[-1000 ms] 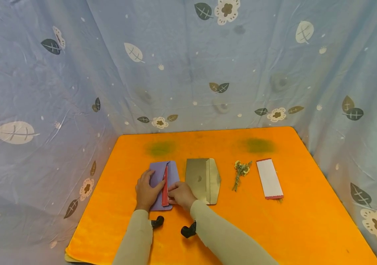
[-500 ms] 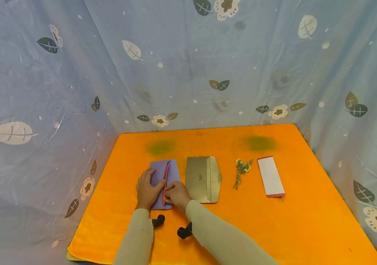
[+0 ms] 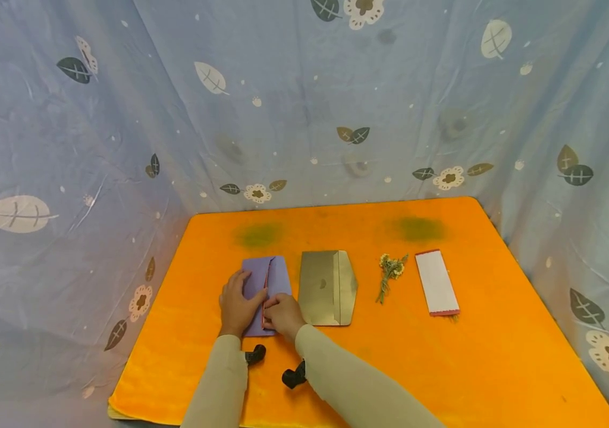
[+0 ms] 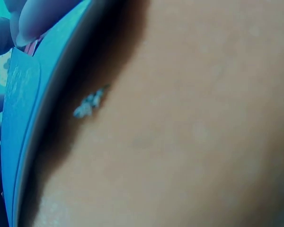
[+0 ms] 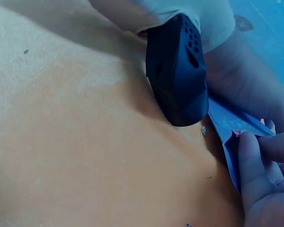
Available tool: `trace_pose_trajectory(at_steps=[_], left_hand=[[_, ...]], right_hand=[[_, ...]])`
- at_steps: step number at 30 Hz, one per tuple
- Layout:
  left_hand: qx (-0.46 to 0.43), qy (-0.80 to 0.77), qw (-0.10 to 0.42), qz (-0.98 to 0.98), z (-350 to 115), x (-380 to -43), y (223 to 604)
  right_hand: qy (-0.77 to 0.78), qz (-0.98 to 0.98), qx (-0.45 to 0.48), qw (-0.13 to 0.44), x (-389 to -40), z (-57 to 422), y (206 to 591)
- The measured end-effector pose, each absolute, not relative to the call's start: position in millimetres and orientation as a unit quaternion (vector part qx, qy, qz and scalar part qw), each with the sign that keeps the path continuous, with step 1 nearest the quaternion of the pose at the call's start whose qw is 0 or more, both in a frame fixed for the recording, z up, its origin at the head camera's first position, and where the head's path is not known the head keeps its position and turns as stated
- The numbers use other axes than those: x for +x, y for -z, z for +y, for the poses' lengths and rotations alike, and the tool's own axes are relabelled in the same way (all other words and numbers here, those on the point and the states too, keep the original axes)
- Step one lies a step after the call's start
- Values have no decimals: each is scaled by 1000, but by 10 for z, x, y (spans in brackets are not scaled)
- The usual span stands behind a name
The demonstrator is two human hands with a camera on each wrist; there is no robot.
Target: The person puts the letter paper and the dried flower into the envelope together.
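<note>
A purple envelope [image 3: 255, 274] lies at the left of the orange-covered table, its flap unfolded to the right. My left hand [image 3: 237, 306] grips its left side, thumb across the front near the opening. My right hand [image 3: 284, 314] pinches at the opening, where a thin red edge [image 3: 265, 306] of a flat piece shows; the rest of that piece is inside the envelope. In the right wrist view the thumb and fingers of the right hand [image 5: 262, 175] close at the mouth of the envelope [image 5: 239, 122]. The left wrist view shows the envelope's edge [image 4: 26, 113] raised off the cloth.
Right of the hands lies a gold envelope [image 3: 317, 288] with its flap unfolded. Farther right are a small bunch of dried yellow flowers [image 3: 390, 270] and a white packet with red ends [image 3: 437, 282]. A small crumb [image 4: 90, 104] lies on the cloth. Patterned curtains surround the table.
The red piece has slid left into the purple envelope, from a broad strip to a thin edge. My right hand has moved slightly left with it; my left hand stays in place.
</note>
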State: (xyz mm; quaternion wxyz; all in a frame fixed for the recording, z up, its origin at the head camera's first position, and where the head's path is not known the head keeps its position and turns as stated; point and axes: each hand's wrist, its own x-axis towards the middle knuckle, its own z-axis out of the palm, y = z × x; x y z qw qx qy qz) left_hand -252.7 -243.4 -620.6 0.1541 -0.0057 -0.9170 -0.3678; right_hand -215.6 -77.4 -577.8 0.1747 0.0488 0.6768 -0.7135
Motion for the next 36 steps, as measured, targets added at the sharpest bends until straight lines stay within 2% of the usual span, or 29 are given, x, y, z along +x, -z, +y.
trace_pose_trajectory(at_steps=[10,21,36], left_hand=[[-8,370,150,-917,-2426,-2544,6203],[-10,365,156,-918,-2431,-2540,6207],[-28,327,135,-935,-2440,-2572,6258]], right_hand=[[719,674,64,158,-2168,-797,5771],[730,650,70,201,-2209,-754,5771],[771,600,72,202,-2144,-732,5787]])
